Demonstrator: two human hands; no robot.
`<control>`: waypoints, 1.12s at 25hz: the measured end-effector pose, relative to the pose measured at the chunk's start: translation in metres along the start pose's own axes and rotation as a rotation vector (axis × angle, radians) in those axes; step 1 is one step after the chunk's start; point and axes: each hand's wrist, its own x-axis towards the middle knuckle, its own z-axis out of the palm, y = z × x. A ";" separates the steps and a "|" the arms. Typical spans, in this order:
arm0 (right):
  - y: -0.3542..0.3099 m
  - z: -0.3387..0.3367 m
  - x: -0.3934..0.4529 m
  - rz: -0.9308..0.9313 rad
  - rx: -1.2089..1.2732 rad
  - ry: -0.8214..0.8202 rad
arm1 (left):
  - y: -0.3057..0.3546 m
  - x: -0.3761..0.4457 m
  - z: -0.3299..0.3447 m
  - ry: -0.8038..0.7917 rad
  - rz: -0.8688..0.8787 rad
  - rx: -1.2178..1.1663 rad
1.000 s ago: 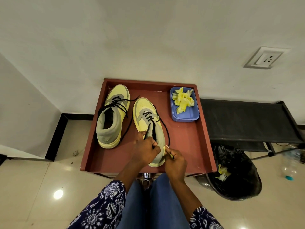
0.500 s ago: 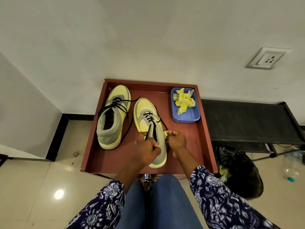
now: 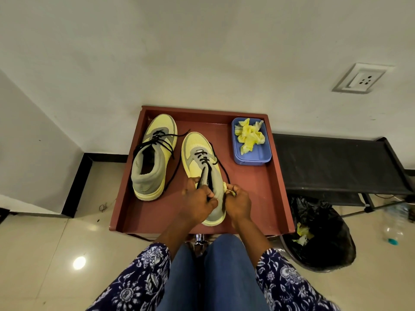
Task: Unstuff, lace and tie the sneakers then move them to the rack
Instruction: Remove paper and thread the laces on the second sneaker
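Two yellow and grey sneakers with black laces lie on a red-brown tray [image 3: 265, 198]. The left sneaker [image 3: 152, 158] stands apart, its laces loose. My left hand [image 3: 198, 202] grips the tongue and collar of the right sneaker [image 3: 197, 151]. My right hand [image 3: 238, 202] pinches a scrap of yellow stuffing paper [image 3: 229, 190] at that shoe's right edge. The shoe's opening is hidden under my hands.
A blue box [image 3: 253, 157] with crumpled yellow paper sits at the tray's back right. A black rack [image 3: 332, 162] stands to the right against the wall. Below it is a bin with a black bag [image 3: 323, 239] holding yellow scraps. A plastic bottle [image 3: 395, 223] lies far right.
My right hand moved from the shoe's heel up along its right side, then settled beside my left hand, holding yellow paper. My left hand stayed on the shoe.
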 end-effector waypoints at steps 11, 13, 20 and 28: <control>0.017 0.002 -0.042 0.018 -0.045 0.104 | -0.008 0.008 0.005 -0.050 -0.042 0.000; 0.018 0.003 -0.045 0.046 -0.064 0.108 | -0.008 0.009 0.005 -0.055 -0.050 0.005; 0.020 0.013 -0.054 0.253 0.039 0.064 | -0.008 0.013 0.002 -0.094 -0.076 0.024; -0.006 0.006 -0.064 0.549 0.719 -0.008 | -0.007 0.011 0.000 -0.103 -0.085 0.016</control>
